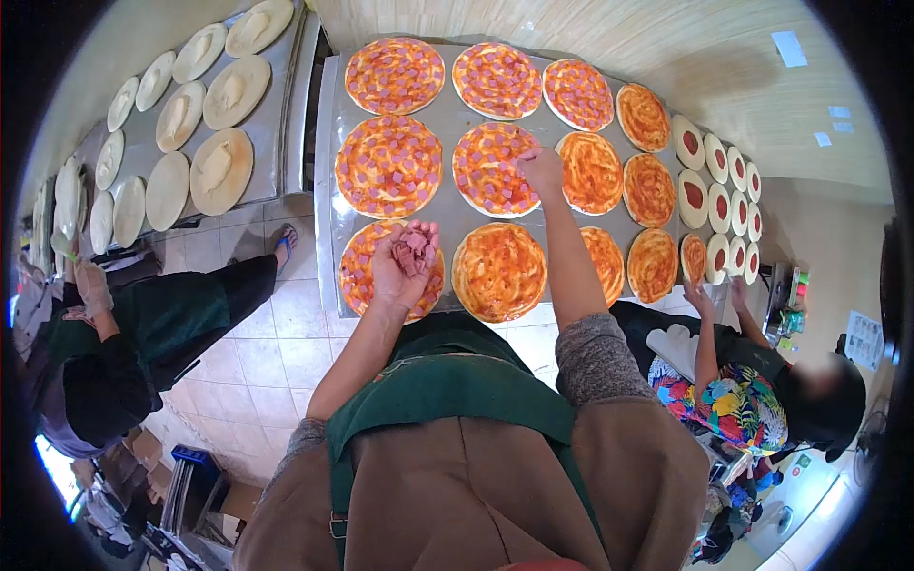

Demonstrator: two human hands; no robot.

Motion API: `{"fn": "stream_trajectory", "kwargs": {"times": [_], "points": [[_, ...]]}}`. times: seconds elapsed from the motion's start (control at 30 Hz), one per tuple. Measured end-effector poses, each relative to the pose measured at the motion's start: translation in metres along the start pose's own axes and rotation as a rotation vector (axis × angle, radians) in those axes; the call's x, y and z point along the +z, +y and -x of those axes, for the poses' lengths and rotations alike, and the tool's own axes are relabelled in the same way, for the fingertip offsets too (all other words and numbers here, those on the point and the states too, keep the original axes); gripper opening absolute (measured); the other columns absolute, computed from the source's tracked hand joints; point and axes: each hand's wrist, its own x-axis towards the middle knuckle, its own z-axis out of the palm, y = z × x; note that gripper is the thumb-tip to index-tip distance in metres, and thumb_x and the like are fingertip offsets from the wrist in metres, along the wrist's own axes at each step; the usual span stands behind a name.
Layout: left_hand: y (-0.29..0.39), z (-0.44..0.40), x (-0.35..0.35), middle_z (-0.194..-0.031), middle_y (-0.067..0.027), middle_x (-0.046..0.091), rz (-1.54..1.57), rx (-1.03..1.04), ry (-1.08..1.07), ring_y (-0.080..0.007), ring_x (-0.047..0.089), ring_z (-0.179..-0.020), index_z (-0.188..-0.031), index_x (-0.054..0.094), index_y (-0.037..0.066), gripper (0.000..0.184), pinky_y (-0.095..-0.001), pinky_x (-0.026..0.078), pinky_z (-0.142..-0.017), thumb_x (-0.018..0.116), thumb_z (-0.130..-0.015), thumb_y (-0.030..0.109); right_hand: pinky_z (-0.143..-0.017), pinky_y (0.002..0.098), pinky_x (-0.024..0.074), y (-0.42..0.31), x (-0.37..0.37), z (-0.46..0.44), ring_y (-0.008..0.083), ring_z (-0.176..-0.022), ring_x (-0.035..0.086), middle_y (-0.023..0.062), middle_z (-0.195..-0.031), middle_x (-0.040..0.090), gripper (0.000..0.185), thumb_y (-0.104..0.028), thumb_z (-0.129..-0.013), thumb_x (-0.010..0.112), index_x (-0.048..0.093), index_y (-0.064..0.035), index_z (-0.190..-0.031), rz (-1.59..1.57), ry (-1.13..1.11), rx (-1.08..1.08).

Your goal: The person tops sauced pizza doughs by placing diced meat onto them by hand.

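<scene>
My left hand (395,276) is cupped palm up around a heap of diced ham (413,249), above a ham-topped pizza (354,268) in the near row. My right hand (543,173) reaches over the right edge of the middle-row pizza (490,181), which is scattered with pink ham cubes. Its fingers are drawn together and point toward that pizza; whatever they pinch is hidden. Close in front of me lies a pizza with only sauce and cheese (500,273). Another sauced pizza (590,171) sits just right of my right hand.
The metal table (328,124) carries rows of pizzas; bases with red sauce dabs (693,197) lie at its right end. A co-worker in a floral shirt (738,409) works there. To the left, another co-worker (171,309) stands by a table of pale dough bases (169,190).
</scene>
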Motion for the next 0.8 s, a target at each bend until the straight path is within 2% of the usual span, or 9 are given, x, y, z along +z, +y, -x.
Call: {"fn": "stream_trajectory", "kwargs": {"times": [0.1, 0.2, 0.3, 0.4, 0.5, 0.6, 0.63, 0.7, 0.8], "points": [[-0.001, 0.001, 0.001, -0.101, -0.0108, 0.064, -0.002, -0.004, 0.010, -0.0254, 0.060, -0.104, -0.102, 0.059, 0.002, 0.028, -0.0316, 0.052, -0.087, 0.050, -0.093, 0.027, -0.057, 0.0298, 0.0518, -0.001, 0.000, -0.001, 0.0159, -0.061, 0.066, 0.0084, -0.068, 0.067, 0.008, -0.009, -0.077, 0.069, 0.069, -0.0012, -0.079, 0.151, 0.025, -0.045], [-0.001, 0.004, 0.004, -0.101, -0.0111, 0.064, 0.010, 0.013, 0.015, -0.0256, 0.060, -0.104, -0.102, 0.059, 0.002, 0.027, -0.0316, 0.052, -0.088, 0.051, -0.092, 0.026, -0.058, 0.0285, 0.0520, 0.018, -0.003, -0.006, 0.0168, -0.069, 0.068, 0.0088, -0.072, 0.067, 0.008, -0.004, -0.079, 0.063, 0.067, 0.0013, -0.081, 0.093, 0.296, -0.256], [0.000, 0.005, 0.004, -0.102, -0.0117, 0.063, 0.002, 0.031, -0.001, -0.0261, 0.060, -0.105, -0.102, 0.059, 0.001, 0.026, -0.0324, 0.052, -0.089, 0.052, -0.092, 0.024, -0.062, 0.0280, 0.0541, 0.039, -0.017, -0.006, 0.0189, -0.076, 0.067, 0.0116, -0.083, 0.066, 0.012, 0.003, -0.081, 0.055, 0.064, 0.0038, -0.089, -0.475, -0.047, 0.006], [-0.001, 0.007, 0.004, -0.102, -0.0123, 0.063, 0.004, 0.040, 0.001, -0.0269, 0.060, -0.105, -0.101, 0.059, 0.001, 0.026, -0.0335, 0.051, -0.091, 0.052, -0.092, 0.024, -0.065, 0.0284, 0.0561, 0.046, -0.015, 0.012, 0.0206, -0.080, 0.067, 0.0151, -0.093, 0.064, 0.017, 0.008, -0.081, 0.050, 0.061, 0.0053, -0.094, -0.846, -0.110, -0.053], [-0.003, 0.013, 0.013, -0.103, -0.0090, 0.064, -0.036, 0.053, 0.062, -0.0214, 0.062, -0.100, -0.100, 0.061, 0.003, 0.024, -0.0268, 0.052, -0.082, 0.051, -0.090, 0.023, -0.071, 0.0243, 0.0554, 0.044, -0.012, 0.029, 0.0235, -0.085, 0.068, 0.0202, -0.110, 0.060, 0.023, 0.010, -0.080, 0.050, 0.056, 0.0065, -0.102, -0.772, -0.032, -0.048], [-0.005, 0.013, 0.014, -0.103, -0.0073, 0.065, -0.065, 0.061, 0.058, -0.0185, 0.063, -0.097, -0.099, 0.061, 0.004, 0.024, -0.0231, 0.053, -0.077, 0.051, -0.090, 0.024, -0.072, 0.0260, 0.0543, 0.053, -0.001, 0.024, 0.0208, -0.085, 0.068, 0.0156, -0.103, 0.065, 0.019, 0.006, -0.081, 0.054, 0.058, 0.0030, -0.099, -0.607, -0.064, -0.022], [-0.005, 0.013, 0.011, -0.103, -0.0073, 0.065, -0.068, 0.064, 0.044, -0.0184, 0.063, -0.098, -0.099, 0.061, 0.004, 0.024, -0.0231, 0.053, -0.076, 0.051, -0.090, 0.024, -0.072, 0.0280, 0.0540, 0.052, -0.002, 0.026, 0.0207, -0.084, 0.068, 0.0137, -0.099, 0.066, 0.019, 0.004, -0.080, 0.055, 0.059, 0.0006, -0.098, -0.411, 0.011, -0.086], [-0.003, 0.013, 0.007, -0.100, -0.0107, 0.064, -0.010, 0.050, 0.028, -0.0239, 0.062, -0.100, -0.099, 0.060, 0.001, 0.024, -0.0304, 0.052, -0.085, 0.052, -0.090, 0.022, -0.074, 0.0319, 0.0533, 0.047, 0.000, 0.030, 0.0207, -0.082, 0.068, 0.0100, -0.092, 0.069, 0.018, 0.000, -0.079, 0.058, 0.062, -0.0042, -0.097, -0.015, 0.156, -0.206], [-0.002, 0.013, 0.004, -0.098, -0.0122, 0.064, 0.005, 0.046, 0.040, -0.0262, 0.062, -0.101, -0.099, 0.060, 0.000, 0.024, -0.0337, 0.052, -0.090, 0.053, -0.090, 0.020, -0.073, 0.0346, 0.0517, 0.045, 0.006, 0.025, 0.0202, -0.082, 0.067, 0.0060, -0.087, 0.070, 0.018, -0.006, -0.079, 0.061, 0.063, -0.0073, -0.097, 0.029, 0.130, -0.261]]}}
